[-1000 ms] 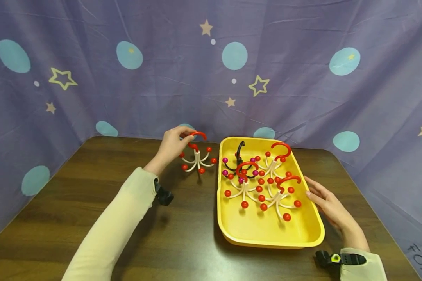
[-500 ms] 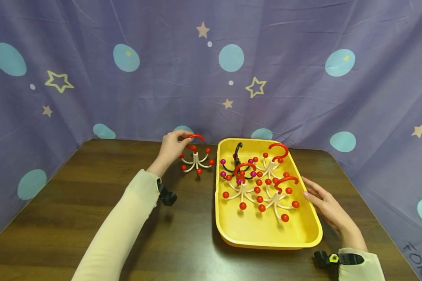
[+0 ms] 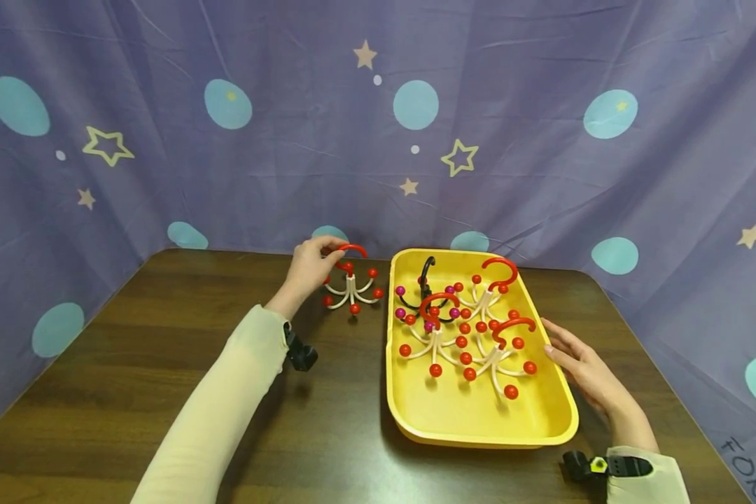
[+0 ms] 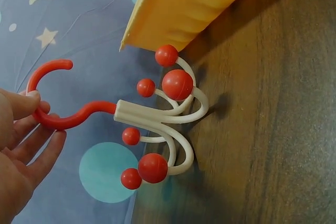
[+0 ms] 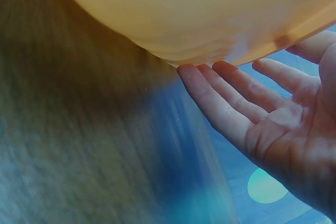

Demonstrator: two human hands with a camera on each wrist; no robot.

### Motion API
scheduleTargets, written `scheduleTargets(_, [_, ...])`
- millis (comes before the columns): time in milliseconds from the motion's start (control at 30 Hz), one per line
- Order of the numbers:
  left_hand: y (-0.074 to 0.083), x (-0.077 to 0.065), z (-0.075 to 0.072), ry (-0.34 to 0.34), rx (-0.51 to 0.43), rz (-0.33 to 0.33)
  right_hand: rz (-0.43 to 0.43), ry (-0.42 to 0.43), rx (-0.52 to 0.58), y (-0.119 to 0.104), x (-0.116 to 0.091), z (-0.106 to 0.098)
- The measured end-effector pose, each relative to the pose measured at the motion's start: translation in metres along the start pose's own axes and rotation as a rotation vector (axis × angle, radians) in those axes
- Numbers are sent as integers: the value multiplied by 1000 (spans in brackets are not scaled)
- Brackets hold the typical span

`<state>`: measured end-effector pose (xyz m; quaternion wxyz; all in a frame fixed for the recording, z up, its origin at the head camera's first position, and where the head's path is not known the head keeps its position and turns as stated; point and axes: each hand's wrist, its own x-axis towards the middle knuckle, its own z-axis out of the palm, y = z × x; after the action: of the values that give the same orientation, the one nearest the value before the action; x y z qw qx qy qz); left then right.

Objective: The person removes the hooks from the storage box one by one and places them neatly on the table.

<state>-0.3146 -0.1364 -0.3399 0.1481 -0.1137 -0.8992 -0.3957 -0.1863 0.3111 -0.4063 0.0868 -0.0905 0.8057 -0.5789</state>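
Red-and-white hanger (image 3: pixel 351 283) stands upright on the wooden table (image 3: pixel 164 364), just left of the yellow tray (image 3: pixel 441 416), outside it. Arms curve out low, red balls at the tips; contact with the wood looks likely, though some feet are hidden. To do this hold well, I'd say: light pinch high on the hook, stem kept vertical, weight on the arms, balls kept off the tray wall (nearest one sits close, small gap in head view).

Relative to the fingers: the red hook (image 4: pixel 60 123) is grasped by the left hand (image 3: pixel 313 266), thumb (image 4: pixel 25 104) on one side, fingers behind. Hook tip sticks out free past the thumb; white stem and balls hang below the grip, untouched.

Right hand (image 3: pixel 589 371) grasps nothing: fingers fairly straight, fingertips against the tray's right side, thumb at the rim.

In the tray: black hanger (image 3: pixel 425 288) with mostly purple balls, far left; three more red-and-white ones, far right (image 3: pixel 486 297), middle left (image 3: pixel 437 338) and nearer right (image 3: pixel 495 355), arms crowding together. Behind: purple curtain (image 3: pixel 290 175), stars and blue spots.
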Motion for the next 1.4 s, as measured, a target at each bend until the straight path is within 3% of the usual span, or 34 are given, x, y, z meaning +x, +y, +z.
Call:
scheduleTargets(267, [-1,-2,-2,-24,-41,-21,18,11,-4,2,-1,1])
scheduleTargets(433, [1,0,-6,-15,-19,-5,21,5,1,2,-1,2])
scheduleTargets(767, [19,-3,-15,30,43,95,17,8,-8,-2,-1,1])
scheduleTargets(1067, [49,-15,-10,29,74,267,7,-2,0,-2,-1,1])
scheduleTargets(1400, [69,-29,4,-38,-7,290,16,4,-7,-2,-2,2])
